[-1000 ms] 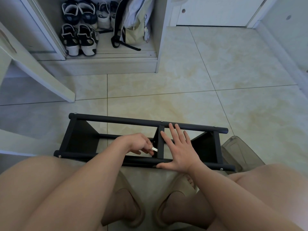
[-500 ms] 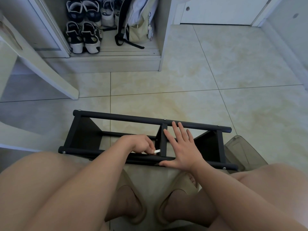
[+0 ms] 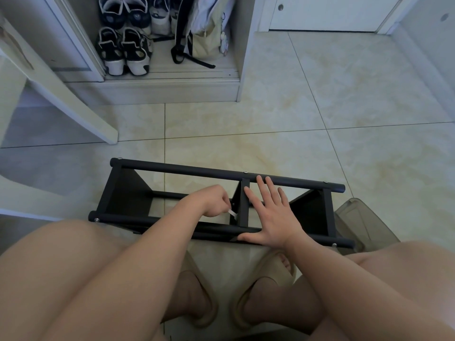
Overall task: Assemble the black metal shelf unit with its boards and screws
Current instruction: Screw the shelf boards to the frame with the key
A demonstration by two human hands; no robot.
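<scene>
Room: tiled floor (image 3: 270, 114), glossy beige marble-look tiles with dark grout lines, fills most of the frame. Upper left: open closet with a raised base; pairs of black-and-white sneakers (image 3: 123, 50) stand inside, and a pale bag (image 3: 209, 33) with black straps is just right of them. A white closet door leaf (image 3: 61, 94) swings out along the left edge. White door (image 3: 325, 13) at upper right.

Black metal shelf unit (image 3: 187, 170) lies on its side on the floor, lower centre, just in front of the person's bare knees. Silver screw heads (image 3: 120, 158) show at the rail ends.

Left hand (image 3: 211, 200) is clenched around a small pale tool (image 3: 232, 212), whose tip is at the middle crossbar (image 3: 244, 203). Right hand (image 3: 268, 215) lies flat with fingers spread just right of that crossbar, thumb on the near rail and fingertips reaching the far rail.

Translucent plastic bin (image 3: 357, 217) sits at the frame's right end. Beige slippers (image 3: 204, 308) on both feet, bottom centre.
</scene>
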